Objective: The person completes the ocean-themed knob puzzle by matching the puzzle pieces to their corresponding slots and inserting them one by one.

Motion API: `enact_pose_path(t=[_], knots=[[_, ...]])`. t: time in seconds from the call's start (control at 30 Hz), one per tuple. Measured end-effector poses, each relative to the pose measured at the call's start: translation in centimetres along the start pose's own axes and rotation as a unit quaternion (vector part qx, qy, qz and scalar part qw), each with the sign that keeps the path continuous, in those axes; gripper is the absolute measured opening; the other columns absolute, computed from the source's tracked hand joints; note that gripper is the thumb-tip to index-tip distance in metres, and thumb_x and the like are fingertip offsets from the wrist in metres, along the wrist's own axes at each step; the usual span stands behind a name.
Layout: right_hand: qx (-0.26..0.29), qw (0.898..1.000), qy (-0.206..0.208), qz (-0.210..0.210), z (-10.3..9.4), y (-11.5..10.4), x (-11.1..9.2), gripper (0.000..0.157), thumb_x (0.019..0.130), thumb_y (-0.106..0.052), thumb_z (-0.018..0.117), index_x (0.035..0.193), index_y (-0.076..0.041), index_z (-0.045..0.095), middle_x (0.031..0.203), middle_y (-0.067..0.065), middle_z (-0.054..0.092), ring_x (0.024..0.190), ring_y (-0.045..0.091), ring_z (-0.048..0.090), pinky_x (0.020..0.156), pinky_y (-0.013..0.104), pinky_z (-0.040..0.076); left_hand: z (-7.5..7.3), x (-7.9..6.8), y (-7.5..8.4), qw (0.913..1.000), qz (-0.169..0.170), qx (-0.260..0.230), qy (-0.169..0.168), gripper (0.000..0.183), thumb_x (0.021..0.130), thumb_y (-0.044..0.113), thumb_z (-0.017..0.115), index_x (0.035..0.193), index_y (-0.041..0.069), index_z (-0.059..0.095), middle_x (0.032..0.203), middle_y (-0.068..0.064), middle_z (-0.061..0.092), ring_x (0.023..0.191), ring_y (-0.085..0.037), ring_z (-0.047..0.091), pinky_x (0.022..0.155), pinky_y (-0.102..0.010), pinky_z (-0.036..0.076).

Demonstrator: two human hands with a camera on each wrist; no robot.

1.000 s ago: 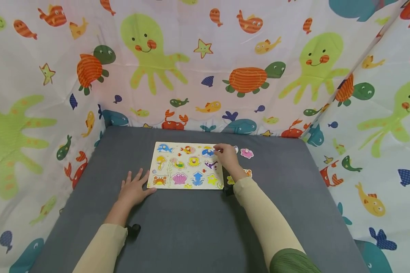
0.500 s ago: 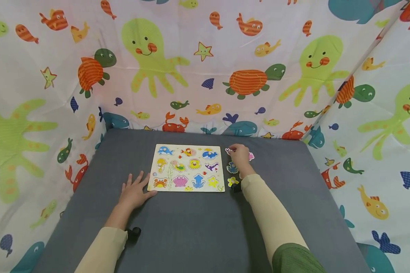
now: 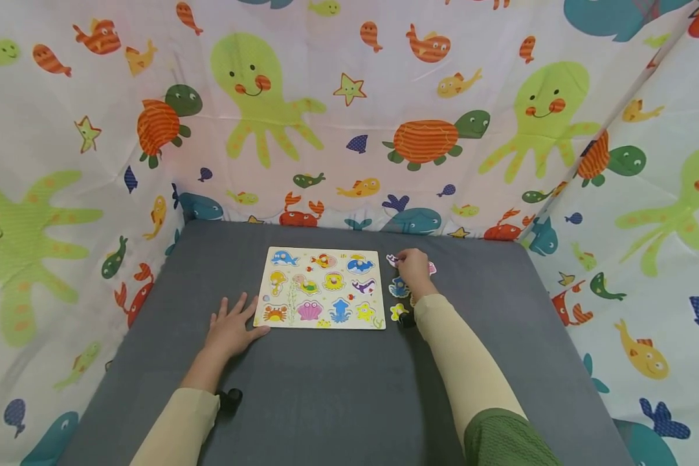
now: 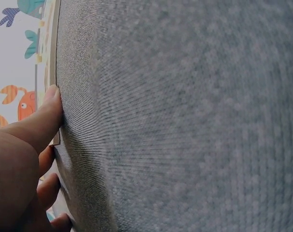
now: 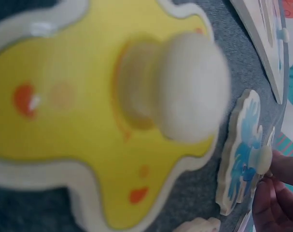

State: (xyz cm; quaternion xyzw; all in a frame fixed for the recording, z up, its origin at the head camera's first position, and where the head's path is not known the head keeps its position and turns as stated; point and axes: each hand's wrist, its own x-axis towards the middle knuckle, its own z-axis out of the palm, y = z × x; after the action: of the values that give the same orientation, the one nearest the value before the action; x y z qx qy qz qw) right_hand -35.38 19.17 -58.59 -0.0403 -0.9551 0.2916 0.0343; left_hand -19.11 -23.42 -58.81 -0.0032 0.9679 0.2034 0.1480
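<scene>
Your R hand (image 3: 416, 272) has thumb + fingertips pinched on the purple pc (image 3: 391, 259), prob. by its knob, tho that's hidden. Pc's at the tips of that hand, L side. Looks like thin painted wood: prob. light, stiff, maybe slick on the face, so take it by the knob, not the edge. Blue pc (image 5: 243, 154) + yellow pc (image 5: 74, 121) lie nearer you than that hand. L hand (image 3: 231, 333): fingers spread, thumb touching the board (image 3: 320, 295), just R of it.
</scene>
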Motion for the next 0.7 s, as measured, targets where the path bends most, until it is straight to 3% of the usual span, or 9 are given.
enact_pose_path(t=[0.37, 0.7], knots=[[0.002, 1.000, 0.022, -0.019, -0.4, 0.4, -0.3, 0.014, 0.094, -0.006, 0.068, 0.102, 0.000, 0.078, 0.103, 0.017, 0.076, 0.098, 0.033, 0.070, 0.087, 0.046, 0.057, 0.2, 0.0, 0.1, 0.9999, 0.001, -0.004, -0.009, 0.091, 0.092, 0.054, 0.067, 0.161, 0.014, 0.023, 0.169, -0.019, 0.012, 0.152, -0.054, -0.005, 0.117, -0.074, 0.004], [0.011, 0.999, 0.028, -0.028, -1.5, -1.1, -1.1, 0.016, 0.096, -0.013, 0.070, 0.104, -0.005, 0.080, 0.105, 0.012, 0.077, 0.102, 0.030, 0.070, 0.088, 0.046, 0.057, 0.1, 0.1, 0.0, 1.0000, -0.003, -0.006, -0.002, 0.091, 0.093, 0.053, 0.068, 0.161, 0.013, 0.024, 0.168, -0.019, 0.012, 0.151, -0.054, -0.005, 0.117, -0.074, 0.004]])
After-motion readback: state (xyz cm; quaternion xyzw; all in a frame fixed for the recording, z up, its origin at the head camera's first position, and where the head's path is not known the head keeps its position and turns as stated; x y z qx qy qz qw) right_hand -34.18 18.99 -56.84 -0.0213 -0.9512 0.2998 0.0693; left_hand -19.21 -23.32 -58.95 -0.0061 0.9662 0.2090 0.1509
